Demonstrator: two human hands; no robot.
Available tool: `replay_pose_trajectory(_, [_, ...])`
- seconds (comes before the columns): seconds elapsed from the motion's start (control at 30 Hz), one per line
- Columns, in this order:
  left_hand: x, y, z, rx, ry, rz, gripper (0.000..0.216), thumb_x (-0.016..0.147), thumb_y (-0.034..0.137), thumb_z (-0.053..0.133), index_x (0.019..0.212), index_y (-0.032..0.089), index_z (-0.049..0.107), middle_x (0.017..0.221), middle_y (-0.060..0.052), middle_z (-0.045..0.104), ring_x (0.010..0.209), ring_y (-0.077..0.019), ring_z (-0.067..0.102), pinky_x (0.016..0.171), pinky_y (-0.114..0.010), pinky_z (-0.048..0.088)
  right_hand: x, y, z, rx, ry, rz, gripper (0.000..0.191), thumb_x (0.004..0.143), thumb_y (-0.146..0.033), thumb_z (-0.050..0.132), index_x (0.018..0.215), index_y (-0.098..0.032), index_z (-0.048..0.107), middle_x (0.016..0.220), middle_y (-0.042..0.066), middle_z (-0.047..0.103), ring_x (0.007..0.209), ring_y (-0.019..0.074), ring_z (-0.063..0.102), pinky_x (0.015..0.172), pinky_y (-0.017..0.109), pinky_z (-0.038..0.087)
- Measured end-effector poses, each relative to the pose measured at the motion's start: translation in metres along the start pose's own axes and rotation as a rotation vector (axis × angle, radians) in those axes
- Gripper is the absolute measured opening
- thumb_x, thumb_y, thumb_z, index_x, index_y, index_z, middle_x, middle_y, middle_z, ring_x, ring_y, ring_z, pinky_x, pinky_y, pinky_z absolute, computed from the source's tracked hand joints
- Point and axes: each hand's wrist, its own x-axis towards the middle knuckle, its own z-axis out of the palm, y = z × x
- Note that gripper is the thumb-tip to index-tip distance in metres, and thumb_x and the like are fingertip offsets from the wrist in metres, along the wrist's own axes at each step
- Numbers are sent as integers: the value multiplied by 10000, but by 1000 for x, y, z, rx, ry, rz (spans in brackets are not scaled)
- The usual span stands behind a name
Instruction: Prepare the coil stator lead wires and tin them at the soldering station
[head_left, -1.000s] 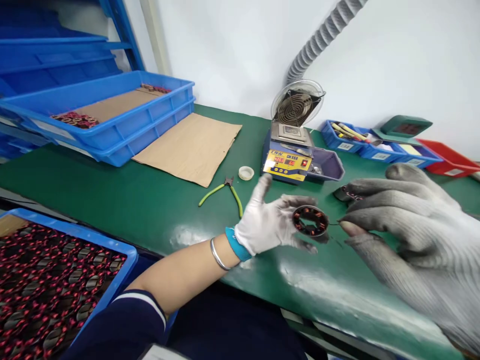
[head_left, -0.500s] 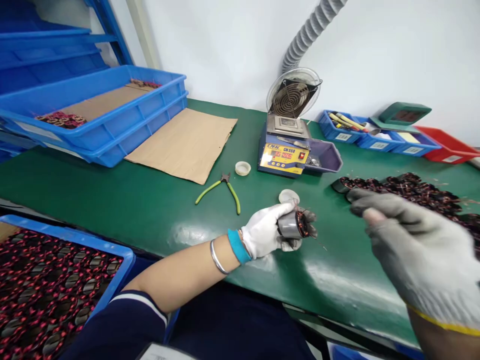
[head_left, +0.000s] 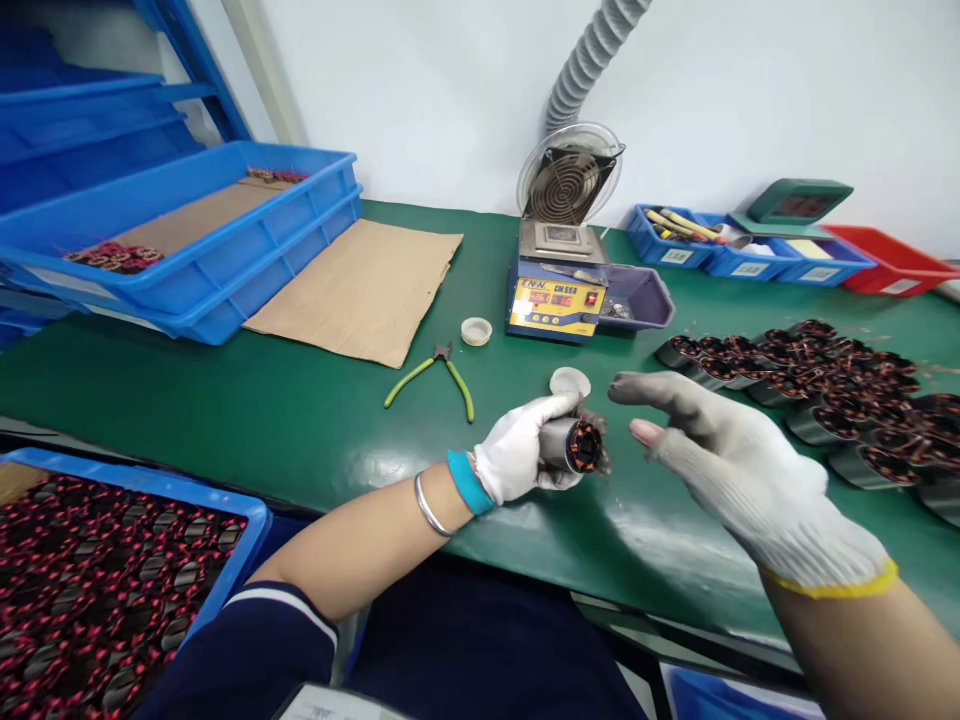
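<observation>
My left hand (head_left: 521, 455), in a white glove with a blue cuff, is closed around a small metal stator (head_left: 571, 446) wound with copper wire, its open end turned to the right. My right hand (head_left: 739, 470), in a grey-white glove, hovers just right of the stator with fingers spread and the bare fingertip of one finger showing; it holds nothing. Several more wound stators (head_left: 825, 395) lie in a heap on the green table (head_left: 225, 400) to the right.
Green-handled cutters (head_left: 435, 375), two white caps (head_left: 476, 331), a solder pot (head_left: 556, 290) with a fan and hose, a cardboard sheet (head_left: 360, 290), blue crates (head_left: 187, 240) at left, a crate of stators (head_left: 90, 580) at lower left, small parts bins (head_left: 750, 255) at the back right.
My left hand has closed round the stator and turned it on its side. My right hand has drawn back from the camera and now hovers beside it.
</observation>
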Motion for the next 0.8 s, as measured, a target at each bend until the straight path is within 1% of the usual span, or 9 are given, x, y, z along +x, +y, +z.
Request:
replay_pose_trajectory(0.17, [1,-2,0,89,-26,-65,264,888,358,470,784,154,603,611,-55,624,530,-155,607,389,-195,365,24,-12,3,147,-216,-47,421,786,-527,689,1079,-229,736,1229,100,715,1167,310,663,1035,468,530])
replay_pose_trajectory(0.27, [0,0,1,115,33,-87,178,841,303,488,786,160,579,590,-18,587,489,-134,563,382,-198,351,26,-16,3,160,-227,-53,371,765,-542,719,983,-246,768,1191,89,731,1200,332,646,1051,476,520])
replay_pose_trajectory(0.37, [2,0,0,125,27,-64,132,823,283,516,780,169,568,582,6,570,458,-121,534,381,-200,356,24,-18,3,114,-220,-63,294,800,-523,688,814,-239,763,1100,93,752,1210,342,642,997,470,550])
replay_pose_trajectory(0.43, [4,-3,-2,129,-28,-68,140,823,289,537,740,177,554,536,19,540,402,-110,488,356,-198,323,22,-19,2,15,-184,-170,274,842,-462,648,728,-227,729,1037,92,755,1175,321,660,965,465,563])
replay_pose_trajectory(0.57, [8,-8,-1,101,-165,-110,243,852,319,560,658,172,570,472,14,515,319,-94,382,329,-222,268,15,-28,-4,-325,-56,-554,139,870,-263,598,785,-216,698,968,66,744,1124,276,670,1095,562,460])
replay_pose_trajectory(0.63, [6,-7,0,-48,-139,30,195,826,273,624,667,164,593,529,1,565,393,-112,480,397,-235,375,12,-36,-11,-445,-27,-669,119,868,-195,575,815,-213,681,945,59,737,1102,267,675,1097,577,452])
replay_pose_trajectory(0.7, [4,-2,0,-264,-31,258,272,804,264,680,598,187,519,533,28,536,494,-110,551,525,-232,472,8,-48,-18,-504,23,-718,111,870,-172,572,817,-212,662,905,54,729,1082,262,679,1087,566,462])
replay_pose_trajectory(0.77, [4,4,-2,-429,112,434,444,835,321,675,526,203,380,486,53,450,500,-90,527,573,-218,478,5,-61,-22,-508,76,-732,90,870,-169,584,824,-207,652,878,51,720,1084,260,675,1098,558,452])
replay_pose_trajectory(0.8, [4,5,-3,-438,146,447,493,858,362,660,514,205,343,469,54,423,479,-86,506,557,-218,464,4,-67,-23,-495,83,-731,87,869,-166,589,822,-204,651,871,50,717,1092,258,671,1104,551,448])
